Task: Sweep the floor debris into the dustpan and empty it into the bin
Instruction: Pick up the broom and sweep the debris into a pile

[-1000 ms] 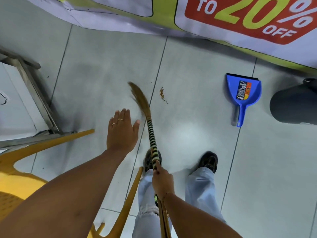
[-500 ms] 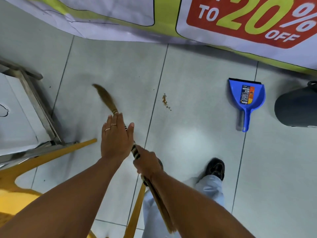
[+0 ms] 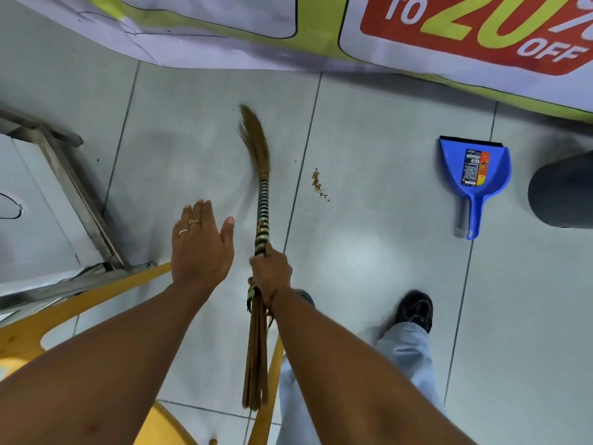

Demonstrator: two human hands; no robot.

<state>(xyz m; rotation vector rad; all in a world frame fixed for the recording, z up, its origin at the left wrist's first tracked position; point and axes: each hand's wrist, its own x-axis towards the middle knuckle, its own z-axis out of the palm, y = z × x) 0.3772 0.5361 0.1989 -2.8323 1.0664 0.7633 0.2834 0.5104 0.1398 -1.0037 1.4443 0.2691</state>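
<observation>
My right hand (image 3: pixel 271 273) grips the striped handle of a straw broom (image 3: pixel 256 146), whose bristle tip rests on the grey tile to the left of a small pile of brown debris (image 3: pixel 318 184). My left hand (image 3: pixel 200 244) hovers flat and open, holding nothing, just left of the broom handle. A blue dustpan (image 3: pixel 476 178) lies on the floor to the right, handle toward me. The dark grey bin (image 3: pixel 561 194) sits at the right edge, partly cut off.
A sale banner (image 3: pixel 449 33) lies across the far floor. A metal frame (image 3: pixel 73 200) with a white panel stands at left. A yellow plastic chair (image 3: pixel 38 319) is at lower left. My shoes (image 3: pixel 415 311) stand near the middle.
The broom has swung from the left back toward the middle, its tip now closer to the debris. My right hand shifted right with it. The left hand stayed open.
</observation>
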